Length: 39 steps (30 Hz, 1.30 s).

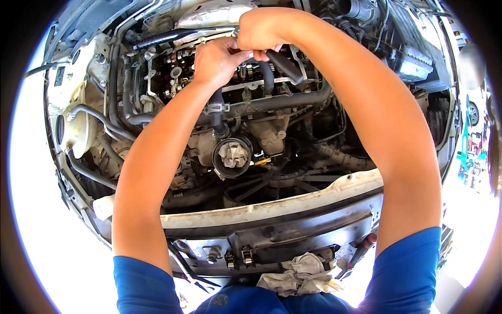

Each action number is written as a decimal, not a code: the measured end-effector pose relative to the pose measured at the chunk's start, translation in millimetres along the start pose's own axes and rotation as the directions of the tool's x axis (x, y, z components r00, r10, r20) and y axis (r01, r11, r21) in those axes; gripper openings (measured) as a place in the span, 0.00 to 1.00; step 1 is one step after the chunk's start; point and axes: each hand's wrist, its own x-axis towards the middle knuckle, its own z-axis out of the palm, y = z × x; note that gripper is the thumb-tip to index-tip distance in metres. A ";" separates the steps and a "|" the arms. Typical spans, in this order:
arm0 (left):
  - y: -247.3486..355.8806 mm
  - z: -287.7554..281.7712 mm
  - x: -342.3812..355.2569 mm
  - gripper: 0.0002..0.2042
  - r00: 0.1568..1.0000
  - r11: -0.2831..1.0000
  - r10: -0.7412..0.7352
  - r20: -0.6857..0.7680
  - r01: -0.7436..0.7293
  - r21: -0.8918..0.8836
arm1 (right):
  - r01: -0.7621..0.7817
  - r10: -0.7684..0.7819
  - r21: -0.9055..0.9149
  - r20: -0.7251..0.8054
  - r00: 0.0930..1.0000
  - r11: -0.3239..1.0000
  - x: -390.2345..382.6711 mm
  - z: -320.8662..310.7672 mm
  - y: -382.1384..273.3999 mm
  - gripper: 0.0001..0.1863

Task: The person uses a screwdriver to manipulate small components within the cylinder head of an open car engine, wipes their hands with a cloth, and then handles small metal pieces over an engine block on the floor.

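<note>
Both my arms reach over the front of an open engine bay to the engine's exposed valve train [180,63]. My right hand [261,32] is closed at the far side of the engine, around a tool whose dark handle [285,67] sticks out below the fingers toward the near right. Just left of it, my left hand [215,60] is bent in a pinch, thumb against the fingers and almost touching the right hand. Whatever lies between the left fingertips is hidden. Below the hands, a dark hose [267,78] rises over the engine's near edge.
Crumpled cloth [234,155] plugs a round opening near a yellow pull handle [262,161]. Two small metal parts [247,256] sit on the front panel, beside a crumpled rag [303,275] and a red-handled tool [364,246]. A whitish reservoir [78,128] stands left, a black box [426,63] right.
</note>
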 end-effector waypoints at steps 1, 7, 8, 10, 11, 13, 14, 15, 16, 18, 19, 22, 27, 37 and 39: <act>-4.0 0.9 0.6 0.15 0.999 1.000 0.031 -0.013 -0.031 0.002 | 0.138 -0.145 -0.340 0.005 0.989 0.930 8.6 5.0 3.5 0.04; 1.3 0.5 -2.5 0.14 0.992 0.991 0.123 -0.036 -0.121 0.062 | 0.102 -0.226 -0.452 -0.230 0.947 0.886 -10.1 6.7 4.1 0.10; -0.2 -3.1 -3.6 0.14 0.997 0.998 0.067 -0.036 -0.066 0.018 | 0.140 -0.244 -0.414 -0.208 0.947 0.899 -10.4 4.8 0.7 0.11; 3.5 -6.0 0.8 0.14 0.999 0.996 -0.016 -0.030 0.013 -0.087 | 0.185 -0.260 -0.349 -0.183 0.948 0.919 -9.3 1.7 8.8 0.12; 6.5 -6.1 -0.1 0.14 0.975 0.984 0.179 -0.129 -0.177 0.031 | 0.190 -0.272 -0.360 -0.193 0.943 0.913 -8.4 -0.2 11.7 0.15; 33.4 -20.5 -8.0 0.15 0.989 0.991 0.125 -0.085 -0.128 -0.032 | 0.221 -0.272 -0.199 -0.285 0.919 0.955 -27.9 -8.8 23.5 0.17; 53.1 -32.8 -11.2 0.16 0.995 0.994 0.081 -0.059 -0.085 -0.076 | 0.244 -0.271 -0.122 -0.342 0.900 0.962 -42.8 -16.2 31.1 0.18; 70.9 -57.4 -17.1 0.15 0.996 0.994 0.083 -0.021 -0.085 -0.071 | 0.331 -0.294 0.035 -0.377 0.878 0.943 -70.6 -28.6 26.2 0.19; 91.0 -68.8 -27.9 0.16 0.989 0.980 0.140 0.044 -0.132 -0.149 | 0.364 -0.290 0.126 -0.396 0.871 0.923 -96.5 -31.0 33.3 0.19; 141.3 -101.6 -50.3 0.16 0.903 0.906 0.415 -0.108 -0.421 -0.036 | 0.475 -0.266 0.460 -0.447 0.854 0.750 -163.1 -42.7 55.1 0.23; 155.8 -121.5 -62.5 0.18 0.873 0.873 0.456 -0.172 -0.477 -0.106 | 0.485 -0.229 0.564 -0.464 0.856 0.669 -209.7 -48.5 55.4 0.23; 180.3 -171.4 -125.9 0.18 0.855 0.844 0.479 -0.200 -0.511 -0.160 | 0.635 -0.155 0.645 -0.639 0.753 0.425 -324.6 -27.0 93.1 0.25; 192.1 -161.4 -261.1 0.18 0.811 0.811 0.582 0.056 -0.584 0.034 | 0.496 0.370 0.647 -0.751 0.548 0.579 -514.9 94.5 144.4 0.35; 235.3 -37.5 -429.1 0.24 0.751 0.717 0.593 0.291 -0.657 0.232 | 0.158 0.090 0.173 -0.898 0.431 0.972 -515.9 254.3 149.8 0.20; 237.6 -21.5 -438.7 0.26 0.778 0.727 0.562 0.281 -0.626 0.282 | 0.092 0.013 0.052 -0.925 0.380 0.994 -500.6 259.8 152.1 0.18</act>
